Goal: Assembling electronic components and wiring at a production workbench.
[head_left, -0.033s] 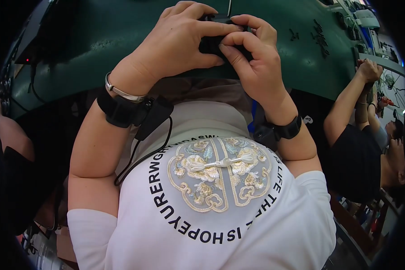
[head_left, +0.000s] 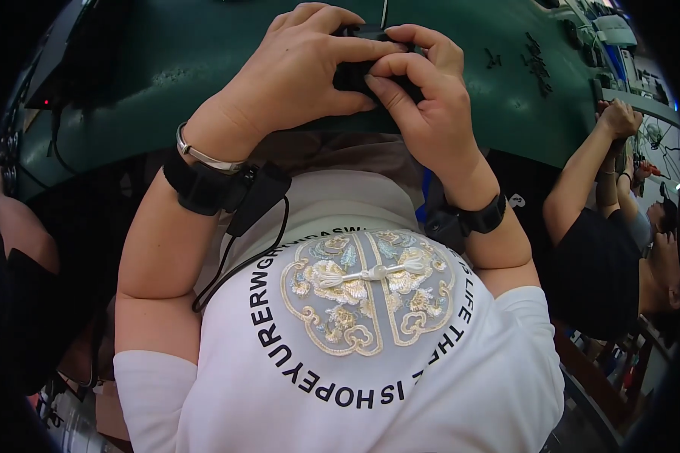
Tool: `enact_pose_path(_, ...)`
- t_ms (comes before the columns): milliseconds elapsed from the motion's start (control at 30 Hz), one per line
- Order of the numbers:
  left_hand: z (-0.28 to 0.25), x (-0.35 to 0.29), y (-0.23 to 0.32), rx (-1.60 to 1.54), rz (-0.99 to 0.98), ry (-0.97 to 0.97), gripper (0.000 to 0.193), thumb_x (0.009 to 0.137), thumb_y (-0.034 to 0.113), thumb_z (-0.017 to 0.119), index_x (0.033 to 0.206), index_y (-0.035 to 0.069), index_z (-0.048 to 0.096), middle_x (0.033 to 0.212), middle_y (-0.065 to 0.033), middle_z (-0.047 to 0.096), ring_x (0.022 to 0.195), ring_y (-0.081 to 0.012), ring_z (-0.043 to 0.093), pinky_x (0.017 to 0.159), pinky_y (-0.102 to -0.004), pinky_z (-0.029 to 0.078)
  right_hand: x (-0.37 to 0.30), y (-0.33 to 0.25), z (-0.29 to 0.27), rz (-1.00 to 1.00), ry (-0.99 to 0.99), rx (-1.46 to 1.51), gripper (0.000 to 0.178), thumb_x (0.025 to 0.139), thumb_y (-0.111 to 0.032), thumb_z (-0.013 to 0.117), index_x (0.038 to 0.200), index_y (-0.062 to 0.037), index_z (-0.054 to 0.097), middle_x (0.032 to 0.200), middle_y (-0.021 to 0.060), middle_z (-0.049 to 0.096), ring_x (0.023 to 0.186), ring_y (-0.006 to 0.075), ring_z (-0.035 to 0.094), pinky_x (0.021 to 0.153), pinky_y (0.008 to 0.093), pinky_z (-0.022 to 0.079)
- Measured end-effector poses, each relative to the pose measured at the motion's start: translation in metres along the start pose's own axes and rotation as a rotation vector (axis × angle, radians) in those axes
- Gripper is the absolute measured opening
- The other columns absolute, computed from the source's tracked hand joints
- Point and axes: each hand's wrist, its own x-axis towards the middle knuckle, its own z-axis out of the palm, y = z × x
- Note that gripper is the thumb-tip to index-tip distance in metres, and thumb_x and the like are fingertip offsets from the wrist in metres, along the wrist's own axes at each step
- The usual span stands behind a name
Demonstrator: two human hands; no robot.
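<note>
Both hands meet over a small black part (head_left: 353,74) at the green table's near side. Its outline is mostly covered by fingers, so I cannot tell its exact kind. My left hand (head_left: 298,68) wraps it from the left, with the thumb on the near side and the fingers over the far side. My right hand (head_left: 434,98) is closed at its right end, thumb and index finger pinched against it. Whether a smaller piece sits in that pinch is hidden. Just beyond the hands, a thin pale rod (head_left: 384,13) runs up out of view.
On the green tabletop (head_left: 204,53), small black pieces (head_left: 536,64) lie to the right. A black box (head_left: 60,68) with a red light and cable stands at left. Another person's arm (head_left: 588,166) reaches in at right; a further person's arm (head_left: 23,219) shows at left.
</note>
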Motion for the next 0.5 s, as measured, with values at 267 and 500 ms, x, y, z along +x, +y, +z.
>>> enact_pose_path(267,-0.013,0.008,0.016,0.024,-0.236,-0.156,0.055,0.065,0.021,0.084,0.118,0.029,0.070,0.123,-0.0116,0.058,0.118,-0.0332,0.051,0.102,-0.0437,0.038,-0.009,0.045,-0.062,0.165,0.193,0.111,0.012,0.084,-0.005,0.072,0.095,-0.0035,0.067,0.103,0.0071,0.064,0.095,0.0161,0.060,0.082,0.0257,0.049)
enact_pose_path(500,-0.019,0.025,0.023,-0.005,-0.259,-0.191,0.057,0.064,0.020,0.084,0.118,0.031,0.069,0.123,-0.0110,0.058,0.118,-0.0333,0.050,0.103,-0.0436,0.038,-0.002,0.101,-0.115,0.453,0.159,0.009,0.015,0.085,-0.009,0.072,0.096,-0.0006,0.068,0.082,0.0040,0.067,0.079,0.0107,0.062,0.074,0.0234,0.050)
